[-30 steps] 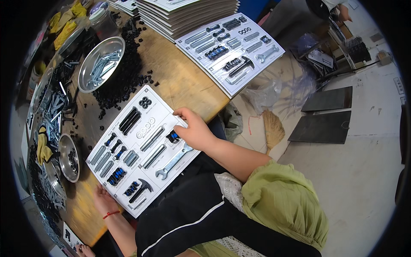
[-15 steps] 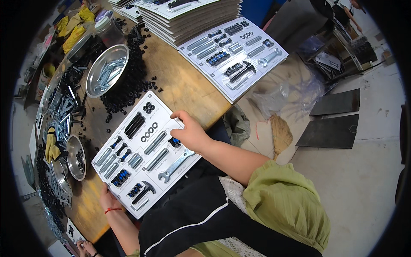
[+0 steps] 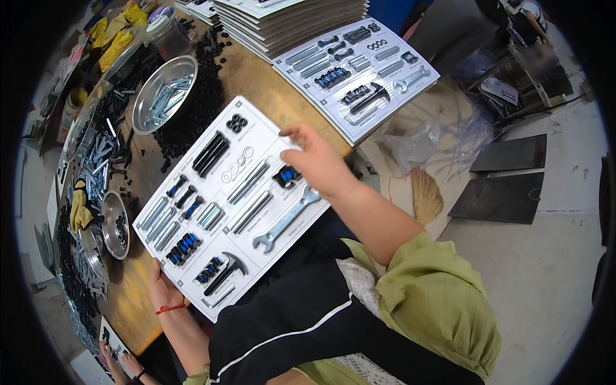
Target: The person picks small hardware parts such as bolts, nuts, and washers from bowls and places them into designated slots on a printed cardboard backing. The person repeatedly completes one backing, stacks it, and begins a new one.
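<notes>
A white hardware card (image 3: pixel 192 170) is tilted up in front of me, with rows of bolts, rods and washers fixed to its face. An open-end wrench (image 3: pixel 285 221) lies along its near right side, and a black T-shaped tool (image 3: pixel 224 274) sits near the lower corner. My right hand (image 3: pixel 321 163) grips the card's right edge, thumb on the face. At the lower left corner, my left hand (image 3: pixel 163 287) holds the edge, its fingers partly hidden behind the card.
A similar card (image 3: pixel 356 128) lies beside a tall card stack (image 3: pixel 282 32) at the table's far side. A metal bowl of bolts (image 3: pixel 183 64) stands among loose black parts. A smaller bowl (image 3: pixel 125 247) is at left. Another person's hands (image 3: pixel 131 364) work at lower left. A broom (image 3: pixel 427 196) lies beyond the table.
The card in my hands has come up closer and tilted more toward me. My right hand has moved up and right with it, and its fingers have spread a little along the edge.
</notes>
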Demonstrator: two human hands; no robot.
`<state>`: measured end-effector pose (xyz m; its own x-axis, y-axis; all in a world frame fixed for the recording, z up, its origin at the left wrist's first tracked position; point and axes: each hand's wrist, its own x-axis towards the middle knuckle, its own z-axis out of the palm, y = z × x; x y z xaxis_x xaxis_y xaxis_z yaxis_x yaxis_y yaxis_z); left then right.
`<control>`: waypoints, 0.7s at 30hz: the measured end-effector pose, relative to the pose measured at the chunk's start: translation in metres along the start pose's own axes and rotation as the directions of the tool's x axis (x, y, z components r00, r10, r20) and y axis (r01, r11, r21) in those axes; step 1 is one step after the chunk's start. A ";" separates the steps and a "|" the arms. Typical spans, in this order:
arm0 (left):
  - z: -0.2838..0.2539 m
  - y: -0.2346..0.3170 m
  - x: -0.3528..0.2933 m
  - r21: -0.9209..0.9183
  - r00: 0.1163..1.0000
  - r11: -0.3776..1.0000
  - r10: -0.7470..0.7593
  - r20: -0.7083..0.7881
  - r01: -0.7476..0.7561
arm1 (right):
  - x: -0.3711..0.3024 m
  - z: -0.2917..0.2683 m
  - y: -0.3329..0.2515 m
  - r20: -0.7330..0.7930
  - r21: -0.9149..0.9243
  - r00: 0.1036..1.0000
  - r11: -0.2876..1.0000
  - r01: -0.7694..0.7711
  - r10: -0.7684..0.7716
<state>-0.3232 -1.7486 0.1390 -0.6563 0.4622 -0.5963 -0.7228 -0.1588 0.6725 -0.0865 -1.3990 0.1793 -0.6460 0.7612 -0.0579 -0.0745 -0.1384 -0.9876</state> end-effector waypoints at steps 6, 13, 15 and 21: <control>0.061 -0.005 -0.004 -0.006 0.986 0.996 0.089 0.138 -0.089 | 0.008 -0.044 -0.059 -0.054 0.003 0.998 0.999 0.038 -0.038; 0.169 -0.027 0.019 0.027 0.899 1.000 -0.013 0.437 0.002 | 0.036 -0.133 -0.102 -0.255 -0.124 0.962 0.990 0.068 -0.098; 0.204 -0.039 0.027 0.043 0.873 0.999 -0.043 0.486 0.025 | 0.048 -0.166 -0.113 -0.315 -0.165 0.941 0.984 0.071 -0.121; 0.301 -0.074 0.056 0.093 0.821 0.991 -0.135 0.555 0.100 | 0.099 -0.257 -0.137 -0.485 -0.286 0.855 0.957 0.042 -0.183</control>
<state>-0.2412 -1.4486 0.1873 -0.3208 0.8852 -0.3368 -0.7616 -0.0297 0.6473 0.0549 -1.1425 0.2713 -0.1699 0.9836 0.0603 0.1190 0.0813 -0.9896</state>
